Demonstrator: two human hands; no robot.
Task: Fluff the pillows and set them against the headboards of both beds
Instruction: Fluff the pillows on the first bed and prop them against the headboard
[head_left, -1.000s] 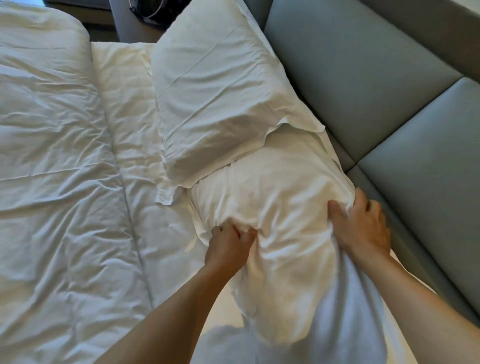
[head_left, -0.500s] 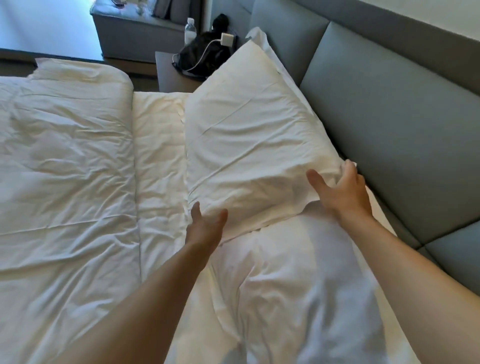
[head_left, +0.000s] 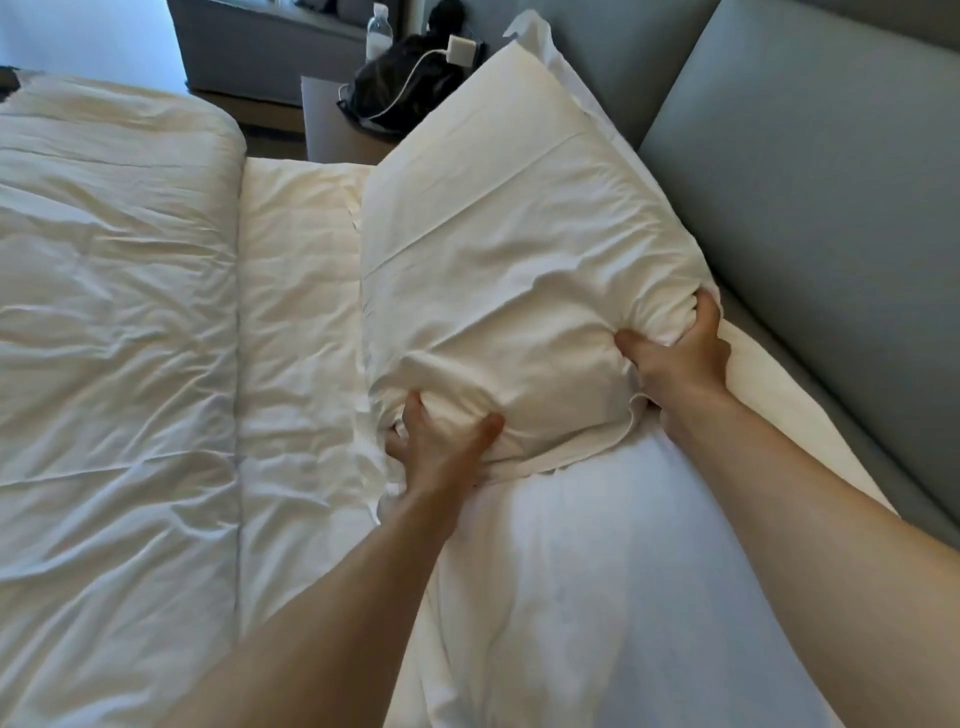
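far white fabric pillow (head_left: 509, 249) on near white pillow (head_left: 597, 571) | grey padded headboard (head_left: 810, 218) right | rumpled white duvet (head_left: 114, 364) left | dark bag (head_left: 410, 88) behind

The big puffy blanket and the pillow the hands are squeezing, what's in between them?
In the head view, only a bare strip of white sheet lies between the blanket and the pillow.

crumpled white duvet (head_left: 114, 322), water bottle (head_left: 379, 31), black bag (head_left: 405, 88), white charger (head_left: 460, 50)

- left hand (head_left: 441, 447): bare arm stretched forward, fingers splayed and dug in, thumb out to the right
- right hand (head_left: 680, 358): arm extended too, fingers curled tight, thumb pressing in
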